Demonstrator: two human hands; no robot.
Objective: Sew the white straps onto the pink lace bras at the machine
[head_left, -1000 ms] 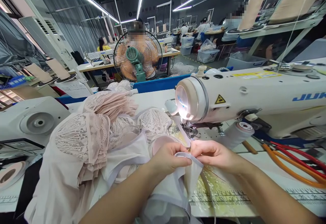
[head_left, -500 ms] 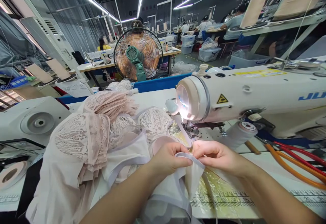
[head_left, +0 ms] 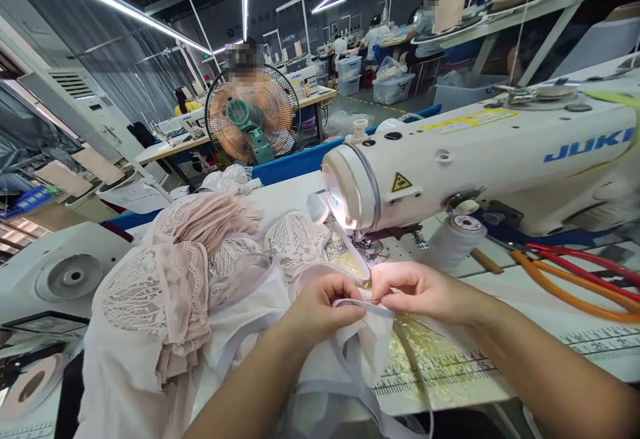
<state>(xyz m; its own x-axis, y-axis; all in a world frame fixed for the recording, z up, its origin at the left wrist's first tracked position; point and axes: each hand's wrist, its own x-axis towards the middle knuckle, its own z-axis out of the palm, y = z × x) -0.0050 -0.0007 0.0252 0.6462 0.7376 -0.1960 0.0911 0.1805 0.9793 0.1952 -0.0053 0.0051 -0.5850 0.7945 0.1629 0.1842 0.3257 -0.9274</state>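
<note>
My left hand (head_left: 320, 306) and my right hand (head_left: 415, 289) pinch the same pale fabric piece with a grey-white trimmed edge (head_left: 363, 342), a few centimetres apart, just in front of the needle area (head_left: 367, 252) of a white Juki sewing machine (head_left: 480, 159). Both hands are closed on the edge. The fabric hangs down over the table's front edge. The machine's lamp lights the spot above my fingers.
A heap of pink lace garments (head_left: 190, 266) lies to the left. A thread cone (head_left: 453, 239) lies under the machine arm, with orange and red-handled tools (head_left: 575, 279) to the right. A second machine (head_left: 65, 272) stands far left, a fan (head_left: 253, 116) behind. Other people work at far tables.
The view has shifted and tilted, so the machine sits higher and further left. My hands keep their pinch on the fabric edge, moved slightly left and closer to the needle.
</note>
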